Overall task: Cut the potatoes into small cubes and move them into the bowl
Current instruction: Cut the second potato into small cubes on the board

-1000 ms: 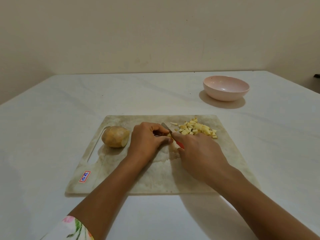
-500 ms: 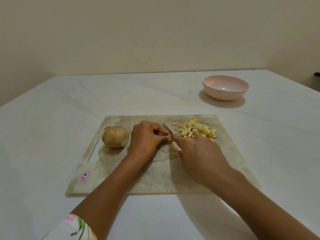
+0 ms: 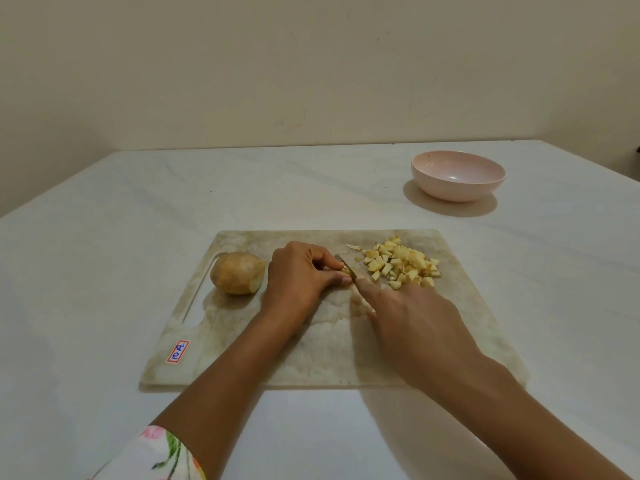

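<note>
On the worn cutting board, my left hand pinches a small potato piece between curled fingers and thumb. My right hand grips a knife; its blade rests against that piece, and the handle is hidden under my fingers. A pile of pale yellow potato cubes lies just right of the blade. A partly cut potato sits at the board's left end. The pink bowl stands empty at the back right.
The board lies on a white marbled table that ends at a beige wall behind. A red and blue sticker marks the board's near left corner, beside its handle slot.
My right hand has slid the knife slightly forward and down on the piece, so the red handle is now covered. My left hand and the rest have stayed put.
</note>
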